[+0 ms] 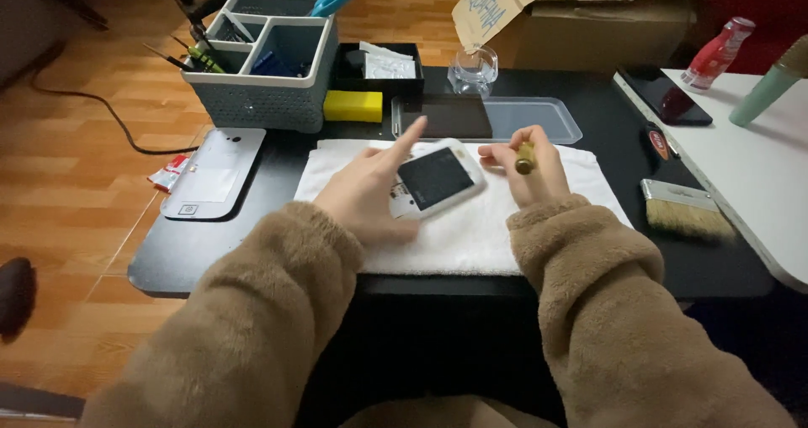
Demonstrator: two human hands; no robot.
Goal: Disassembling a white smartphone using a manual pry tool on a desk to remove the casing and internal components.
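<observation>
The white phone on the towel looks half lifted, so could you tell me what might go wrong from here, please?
1. The white phone is tilted up on the left hand, apparently held loosely; it might slip onto the white towel.
2. The right hand holds a small brass-coloured tool beside the phone's dark face; a slip could scratch it.
3. The glass jar stands near the table's back edge; a reaching sleeve could knock it.

Black table point(210, 260) w/ white towel point(471, 234), grey organiser point(261, 100), clear tray point(539, 118), brush point(683, 209).

Bare towel point(471, 239) front; tray point(539, 118), brush point(683, 213) flanking.
</observation>
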